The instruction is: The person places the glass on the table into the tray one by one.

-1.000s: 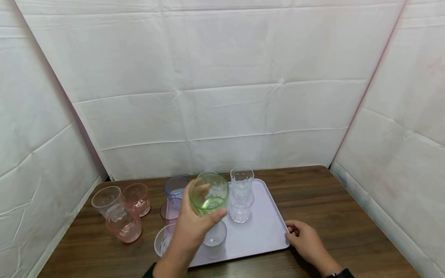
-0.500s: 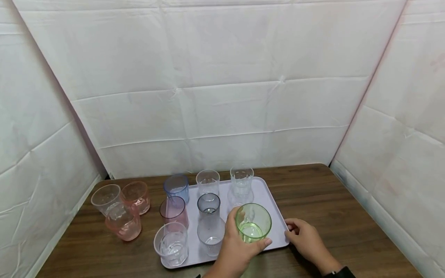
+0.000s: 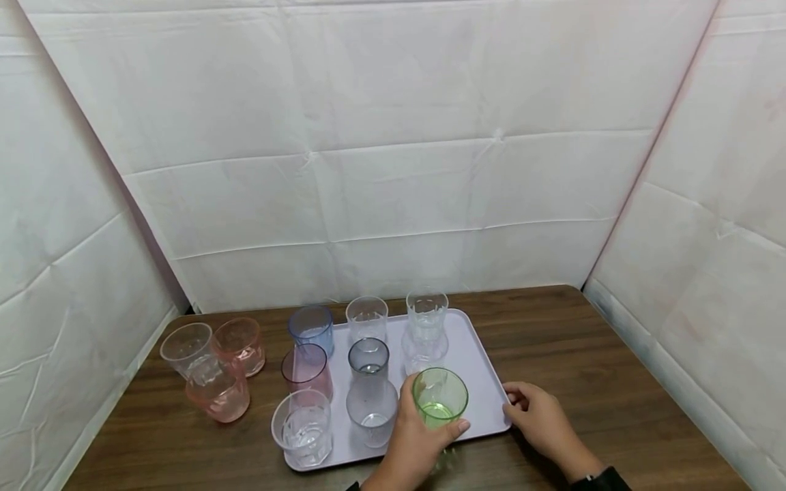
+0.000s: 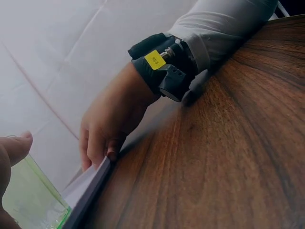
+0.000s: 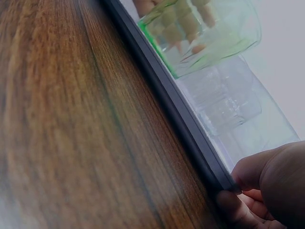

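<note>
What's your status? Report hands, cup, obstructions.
Left hand grips green cup at tray's near right corner. Right hand holds tray edge. Clear cups close alongside.

Left hand (image 3: 413, 447) carried green cup (image 3: 439, 398) from above the middle cups, lowered onto tray's (image 3: 479, 372) near-right corner

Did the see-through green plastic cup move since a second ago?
Yes. The see-through green plastic cup went from above the tray's middle column to the lavender tray's near right corner, gripped by the left hand.
</note>
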`<state>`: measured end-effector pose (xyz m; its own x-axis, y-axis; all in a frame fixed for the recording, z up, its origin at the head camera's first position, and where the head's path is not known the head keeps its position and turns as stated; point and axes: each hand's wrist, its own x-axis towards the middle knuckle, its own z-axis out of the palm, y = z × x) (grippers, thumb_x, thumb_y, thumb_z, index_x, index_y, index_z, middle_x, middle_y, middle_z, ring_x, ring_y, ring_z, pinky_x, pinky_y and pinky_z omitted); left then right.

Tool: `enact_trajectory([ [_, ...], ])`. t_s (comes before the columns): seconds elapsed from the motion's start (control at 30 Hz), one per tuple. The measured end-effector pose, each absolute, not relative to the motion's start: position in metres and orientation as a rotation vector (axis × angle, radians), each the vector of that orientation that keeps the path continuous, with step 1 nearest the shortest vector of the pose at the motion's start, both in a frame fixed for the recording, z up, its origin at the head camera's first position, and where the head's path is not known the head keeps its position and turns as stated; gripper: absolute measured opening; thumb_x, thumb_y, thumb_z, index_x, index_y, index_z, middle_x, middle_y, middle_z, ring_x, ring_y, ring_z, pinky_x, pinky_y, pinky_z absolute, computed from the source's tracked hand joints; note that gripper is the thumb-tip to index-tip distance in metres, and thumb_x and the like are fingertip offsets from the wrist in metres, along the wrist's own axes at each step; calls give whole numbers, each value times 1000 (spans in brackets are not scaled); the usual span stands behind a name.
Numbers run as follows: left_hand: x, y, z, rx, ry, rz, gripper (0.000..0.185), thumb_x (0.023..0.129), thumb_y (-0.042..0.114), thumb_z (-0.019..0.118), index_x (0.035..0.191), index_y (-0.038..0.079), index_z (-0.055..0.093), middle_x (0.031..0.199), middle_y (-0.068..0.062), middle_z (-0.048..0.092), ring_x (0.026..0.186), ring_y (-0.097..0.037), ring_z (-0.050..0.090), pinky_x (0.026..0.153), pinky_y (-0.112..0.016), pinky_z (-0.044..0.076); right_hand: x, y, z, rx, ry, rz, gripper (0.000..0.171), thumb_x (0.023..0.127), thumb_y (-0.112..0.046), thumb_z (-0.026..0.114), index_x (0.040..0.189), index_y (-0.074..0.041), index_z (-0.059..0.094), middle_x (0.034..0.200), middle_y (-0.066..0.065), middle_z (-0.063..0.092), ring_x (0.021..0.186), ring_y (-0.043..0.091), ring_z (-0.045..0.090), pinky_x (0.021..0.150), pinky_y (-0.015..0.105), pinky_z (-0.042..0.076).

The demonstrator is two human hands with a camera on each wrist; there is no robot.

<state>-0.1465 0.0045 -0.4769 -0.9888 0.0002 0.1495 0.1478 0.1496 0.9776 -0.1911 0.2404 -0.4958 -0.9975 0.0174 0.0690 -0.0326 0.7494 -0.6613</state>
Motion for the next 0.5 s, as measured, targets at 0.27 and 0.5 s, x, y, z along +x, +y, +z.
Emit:
enact_trajectory([
  [0.27,-136,-3,-479,-193,-2337,-1953,96,79,27,86,152,4,28,143,-23,48,127,-37,51,104,-47,43,-192,241,-495,15,-2873,1096,32,85,-5,70,116,1,71,90,1,64,81,12,56,68,23,47],
  [0.5,-110,-25,-477,-230,-2536,-1960,98,89,29,74,152,-16,17,149,-44,31,138,-59,32,109,-71,28,-192,242,-495,9,-2878,1103,32,85,-6,70,116,1,71,90,0,64,82,12,56,68,23,47],
])
